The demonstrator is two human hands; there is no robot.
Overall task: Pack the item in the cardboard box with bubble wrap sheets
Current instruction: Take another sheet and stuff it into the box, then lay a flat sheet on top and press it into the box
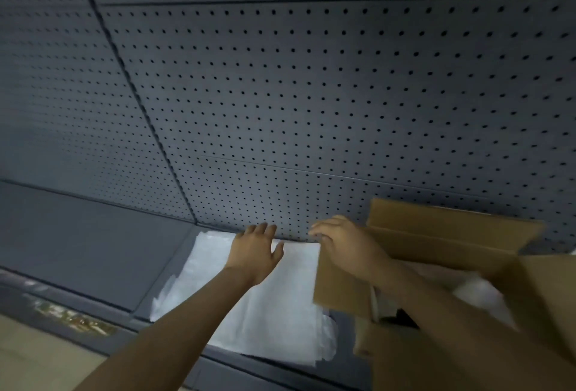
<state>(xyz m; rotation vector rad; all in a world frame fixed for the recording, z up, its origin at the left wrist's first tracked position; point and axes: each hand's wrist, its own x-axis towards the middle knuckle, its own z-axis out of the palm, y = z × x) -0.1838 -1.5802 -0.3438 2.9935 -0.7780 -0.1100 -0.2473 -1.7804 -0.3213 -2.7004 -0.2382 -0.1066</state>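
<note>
Left hand [257, 248] spread flat on bubble wrap sheets [249, 297], right hand [346, 242] gripping cardboard box [436, 234] flap — blurred.

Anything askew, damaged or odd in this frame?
Nothing looks damaged or spilled. The bubble wrap sheets lie in an uneven stack with edges fanned out, and the cardboard box sits with its flaps open; both fit packing under way.
</note>
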